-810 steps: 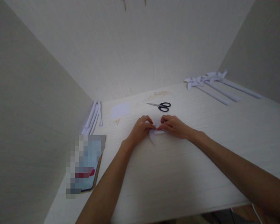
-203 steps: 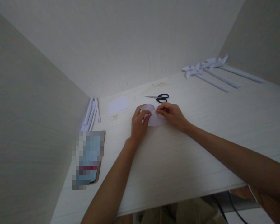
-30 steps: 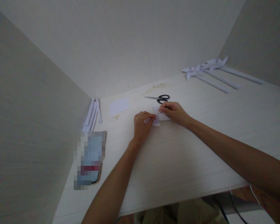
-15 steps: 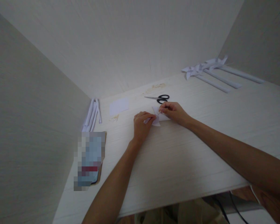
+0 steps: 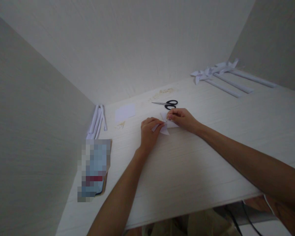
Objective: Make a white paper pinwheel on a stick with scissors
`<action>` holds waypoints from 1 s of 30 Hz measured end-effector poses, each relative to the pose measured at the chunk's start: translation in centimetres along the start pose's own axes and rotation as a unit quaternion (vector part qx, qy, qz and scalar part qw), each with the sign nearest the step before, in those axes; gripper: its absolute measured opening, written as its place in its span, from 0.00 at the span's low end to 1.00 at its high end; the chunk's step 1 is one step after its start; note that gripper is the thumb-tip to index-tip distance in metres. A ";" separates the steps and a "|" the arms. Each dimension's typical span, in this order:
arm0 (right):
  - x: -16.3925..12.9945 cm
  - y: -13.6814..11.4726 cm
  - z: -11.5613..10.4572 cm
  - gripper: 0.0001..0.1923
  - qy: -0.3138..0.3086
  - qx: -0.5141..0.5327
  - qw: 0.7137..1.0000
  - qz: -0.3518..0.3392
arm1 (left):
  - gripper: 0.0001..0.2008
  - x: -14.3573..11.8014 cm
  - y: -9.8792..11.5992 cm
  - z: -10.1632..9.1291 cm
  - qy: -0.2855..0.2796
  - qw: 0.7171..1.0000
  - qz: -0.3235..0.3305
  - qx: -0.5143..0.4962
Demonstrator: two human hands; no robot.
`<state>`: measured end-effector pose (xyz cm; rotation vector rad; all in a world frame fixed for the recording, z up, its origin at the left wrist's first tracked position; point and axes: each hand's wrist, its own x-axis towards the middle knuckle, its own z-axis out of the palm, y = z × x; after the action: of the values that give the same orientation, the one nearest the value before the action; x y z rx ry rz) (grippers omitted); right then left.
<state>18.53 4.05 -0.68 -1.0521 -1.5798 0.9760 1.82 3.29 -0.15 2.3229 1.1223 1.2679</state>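
Note:
A small folded white paper piece (image 5: 165, 128) lies on the white table (image 5: 186, 164), held between both hands. My left hand (image 5: 149, 131) pinches its left side with the fingertips. Its upper right part is pinched near the centre by my right hand (image 5: 183, 119). The folds look like pinwheel blades, but my fingers hide most of the paper. Black-handled scissors (image 5: 167, 104) lie just behind my right hand, untouched.
A white paper square (image 5: 125, 112) and a few thin sticks (image 5: 120, 125) lie at the back left. White rolled paper tubes (image 5: 97, 122) rest by the left wall. Finished paper pinwheels on tubes (image 5: 223, 77) lie at the back right. A blurred flat item (image 5: 94, 168) sits near left.
Over the last second both hands stay on the paper with only small finger shifts. Earlier the paper was lifted and open-curved; now it is pressed flatter on the table.

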 end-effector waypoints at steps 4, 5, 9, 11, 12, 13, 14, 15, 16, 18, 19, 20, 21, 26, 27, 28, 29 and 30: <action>-0.1 -0.2 0.0 0.09 0.006 0.004 1.000 0.002 | 0.03 0.0 -0.1 0.0 -0.007 1.000 0.000 -0.008; -0.1 -0.2 0.1 0.09 0.007 0.004 1.000 0.002 | 0.04 0.0 0.0 0.0 -0.008 1.000 -0.001 -0.010; -0.1 -0.1 0.1 0.09 0.012 0.013 1.000 0.007 | 0.04 0.1 0.1 0.0 -0.012 1.000 -0.005 -0.004; -0.1 0.0 0.1 0.09 0.013 0.020 1.000 0.009 | 0.04 0.1 0.1 0.0 -0.012 1.000 -0.005 0.001; -0.1 0.0 0.1 0.09 0.013 0.022 1.000 0.010 | 0.04 0.1 0.1 0.0 -0.013 1.000 -0.005 0.002; -0.1 0.0 0.1 0.09 0.013 0.024 1.000 0.012 | 0.04 0.1 0.0 0.0 -0.013 1.000 -0.006 0.002; -0.1 0.0 0.2 0.09 0.012 0.025 0.999 0.015 | 0.04 0.1 0.0 0.0 -0.014 1.000 -0.006 0.002; -0.1 0.0 0.2 0.09 0.011 0.027 0.999 0.019 | 0.04 0.1 0.0 0.0 -0.015 1.000 -0.006 0.003; -0.1 0.0 0.2 0.09 0.009 0.030 0.999 0.023 | 0.04 0.1 0.0 0.0 -0.016 1.000 -0.007 0.003; -0.1 -0.1 0.2 0.08 0.009 0.038 0.999 0.025 | 0.04 0.1 0.0 0.0 -0.018 1.000 -0.007 0.004; -0.1 -0.1 0.2 0.08 0.008 0.041 0.999 0.026 | 0.04 0.1 0.0 0.0 -0.019 1.000 -0.006 0.004; -0.1 -0.1 0.2 0.08 0.008 0.042 0.999 0.026 | 0.05 0.1 0.0 0.0 -0.019 1.000 -0.005 0.004; -0.1 -0.1 0.2 0.08 0.008 0.041 0.999 0.026 | 0.05 0.1 0.0 0.0 -0.019 1.000 -0.004 0.003; -0.1 -0.1 0.2 0.09 0.014 0.027 0.999 0.012 | 0.05 0.0 -0.1 0.0 -0.020 1.000 0.001 0.005; -0.1 -0.1 0.2 0.09 0.014 0.025 1.000 0.008 | 0.05 0.0 -0.1 0.0 -0.019 1.000 0.001 0.005; -0.1 -0.1 0.2 0.09 0.014 0.024 1.000 0.005 | 0.05 0.0 -0.1 0.0 -0.017 1.000 0.001 0.005; -0.1 0.0 0.2 0.09 0.014 0.023 1.000 0.004 | 0.05 0.0 -0.1 0.0 -0.016 1.000 0.001 0.004; -0.1 0.0 0.2 0.09 0.015 0.024 1.000 0.004 | 0.05 0.0 -0.1 0.0 -0.015 1.000 0.000 0.004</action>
<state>18.39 3.93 -0.72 -1.0365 -1.5222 0.9950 1.83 3.35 -0.18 2.3398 1.1181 1.2268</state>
